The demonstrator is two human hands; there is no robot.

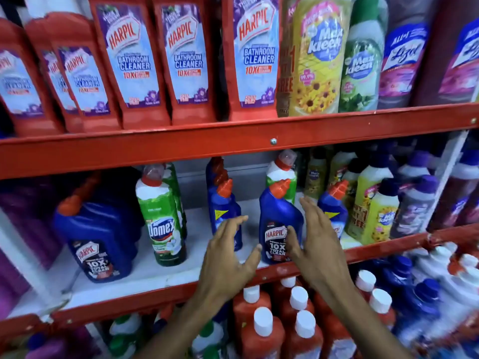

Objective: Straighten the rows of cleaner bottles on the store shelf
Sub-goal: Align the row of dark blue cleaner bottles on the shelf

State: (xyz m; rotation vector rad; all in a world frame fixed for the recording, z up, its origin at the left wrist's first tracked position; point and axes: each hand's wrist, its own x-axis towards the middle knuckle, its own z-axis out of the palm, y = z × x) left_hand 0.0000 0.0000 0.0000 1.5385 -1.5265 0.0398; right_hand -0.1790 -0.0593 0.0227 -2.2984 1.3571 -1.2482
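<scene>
We cup our left hand (pixel 228 251) and right hand (pixel 315 235), both open and empty, around the Harpic bottle (pixel 278 224) on the shelf (pixel 160 270), apparently to square it.

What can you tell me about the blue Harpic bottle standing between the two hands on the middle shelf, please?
The blue Harpic bottle looks like glossy plastic, with an angled red cap on a bent neck and a dark label reading "10X Total Clean". It stands upright at the front edge of the white middle shelf, in front of a green-and-white bottle. The left hand is open beside it, apart; the right hand is open too, its thumb at the label.
</scene>
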